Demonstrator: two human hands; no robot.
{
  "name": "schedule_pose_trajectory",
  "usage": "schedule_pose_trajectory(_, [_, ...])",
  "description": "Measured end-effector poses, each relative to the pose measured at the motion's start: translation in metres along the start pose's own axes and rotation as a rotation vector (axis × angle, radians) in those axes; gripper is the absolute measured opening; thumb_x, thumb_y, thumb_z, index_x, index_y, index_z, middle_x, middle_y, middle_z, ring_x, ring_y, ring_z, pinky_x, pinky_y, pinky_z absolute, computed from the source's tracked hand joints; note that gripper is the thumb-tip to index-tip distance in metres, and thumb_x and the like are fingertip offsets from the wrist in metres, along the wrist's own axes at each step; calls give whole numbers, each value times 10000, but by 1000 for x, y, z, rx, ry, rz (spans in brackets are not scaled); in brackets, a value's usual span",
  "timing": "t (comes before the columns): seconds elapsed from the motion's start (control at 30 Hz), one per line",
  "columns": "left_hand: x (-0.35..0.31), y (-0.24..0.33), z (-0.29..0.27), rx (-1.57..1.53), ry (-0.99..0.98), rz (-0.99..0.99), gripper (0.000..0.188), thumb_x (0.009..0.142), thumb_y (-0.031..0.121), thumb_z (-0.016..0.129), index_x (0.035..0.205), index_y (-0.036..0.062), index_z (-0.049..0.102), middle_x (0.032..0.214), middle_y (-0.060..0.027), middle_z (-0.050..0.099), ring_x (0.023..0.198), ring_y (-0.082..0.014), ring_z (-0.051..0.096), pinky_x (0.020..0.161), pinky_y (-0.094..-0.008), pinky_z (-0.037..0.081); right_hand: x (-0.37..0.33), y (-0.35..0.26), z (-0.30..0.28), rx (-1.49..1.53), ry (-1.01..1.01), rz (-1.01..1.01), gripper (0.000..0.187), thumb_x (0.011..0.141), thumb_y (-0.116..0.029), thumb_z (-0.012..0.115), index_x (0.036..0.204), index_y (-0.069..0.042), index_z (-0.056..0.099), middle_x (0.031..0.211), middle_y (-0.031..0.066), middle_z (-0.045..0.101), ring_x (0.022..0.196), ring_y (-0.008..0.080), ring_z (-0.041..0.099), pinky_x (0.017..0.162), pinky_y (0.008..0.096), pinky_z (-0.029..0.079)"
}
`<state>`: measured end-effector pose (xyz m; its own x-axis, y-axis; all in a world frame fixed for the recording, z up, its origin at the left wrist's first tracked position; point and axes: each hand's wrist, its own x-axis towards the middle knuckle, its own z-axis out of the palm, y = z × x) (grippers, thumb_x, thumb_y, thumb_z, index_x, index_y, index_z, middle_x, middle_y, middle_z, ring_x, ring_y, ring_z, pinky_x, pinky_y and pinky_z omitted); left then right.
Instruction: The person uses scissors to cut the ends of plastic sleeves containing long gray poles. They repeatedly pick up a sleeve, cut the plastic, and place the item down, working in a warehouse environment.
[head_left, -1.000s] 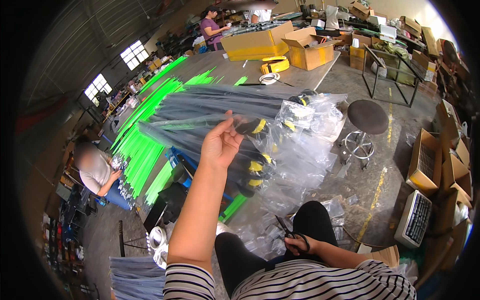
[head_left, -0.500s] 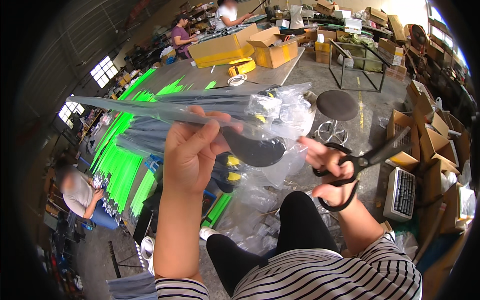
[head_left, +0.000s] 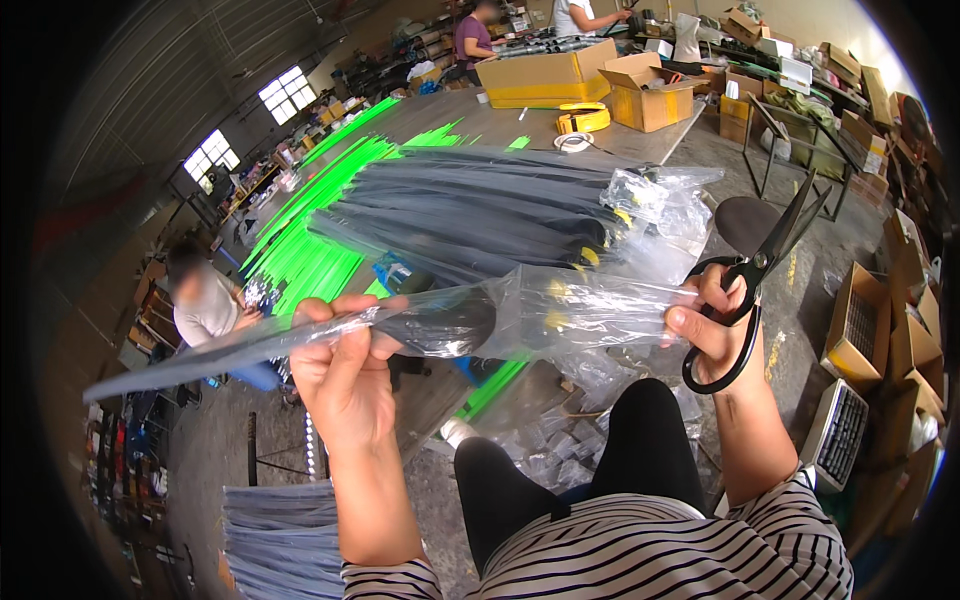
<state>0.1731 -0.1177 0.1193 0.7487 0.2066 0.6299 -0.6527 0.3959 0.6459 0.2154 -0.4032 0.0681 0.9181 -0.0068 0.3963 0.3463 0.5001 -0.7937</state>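
Note:
A long, thin item in a clear plastic sleeve (head_left: 600, 305) stretches across in front of me, its dark, wide end (head_left: 440, 328) showing through the film. My left hand (head_left: 345, 375) is closed around it just beside that dark part, and the thin end slants down to the far left. At the other side, my right hand (head_left: 715, 325) pinches the loose end of the sleeve between thumb and fingers. Black-handled scissors (head_left: 760, 262) hang on the same hand, blades parted and pointing up and away. Behind lie many similar sleeved items (head_left: 460, 210) on the table.
Bright green rods (head_left: 310, 262) cover the table's left part. Cardboard boxes (head_left: 550, 78) and a yellow strap roll (head_left: 583, 119) stand farther back. A round stool (head_left: 742, 224) and a metal frame (head_left: 800, 170) are at right. One person (head_left: 205, 305) sits at left; two others work behind.
The sleeved item has come lower and tilted, its thin end dropping at left. My right hand has closed on the sleeve's loose end, and the scissors have swung upward. The view has shifted left.

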Motion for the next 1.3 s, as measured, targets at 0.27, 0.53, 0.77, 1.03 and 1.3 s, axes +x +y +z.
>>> schedule_pose_trajectory(0.27, [-28,3,-43,-63,232,169,261,778,-56,539,992,55,439,968,-152,563,871,-325,584,650,-344,527,-36,34,-12,-724,-392,132,304,712,-238,697,659,-3,510,510,30,458,452,119,423,419,262,344])
schedule_pose_trajectory(0.53, [-43,-4,-46,-111,260,228,260,785,-47,533,999,66,439,966,-139,571,886,-321,578,730,-383,520,-83,82,18,-454,-841,389,382,817,-294,491,1021,28,459,869,158,503,812,243,516,737,333,414])
schedule_pose_trajectory(0.77, [-58,-12,-44,-204,230,201,261,801,-62,494,1014,82,446,987,-118,557,944,-308,545,849,-418,448,-79,92,53,-193,-881,407,752,735,-672,399,1081,-5,406,897,81,463,735,139,429,673,275,368])
schedule_pose_trajectory(1.03, [-66,-20,-43,-235,223,149,257,804,-57,496,1011,88,445,979,-106,544,939,-276,540,889,-402,422,-66,64,68,-412,-769,214,653,754,-614,321,867,8,485,732,99,438,659,208,450,601,301,371])
schedule_pose_trajectory(1.3, [-68,-26,-47,-215,215,165,262,800,-61,500,1010,82,437,983,-116,541,938,-275,541,895,-410,421,-67,66,62,-460,-736,130,434,811,-403,497,785,30,491,758,193,463,706,369,475,657,384,399])
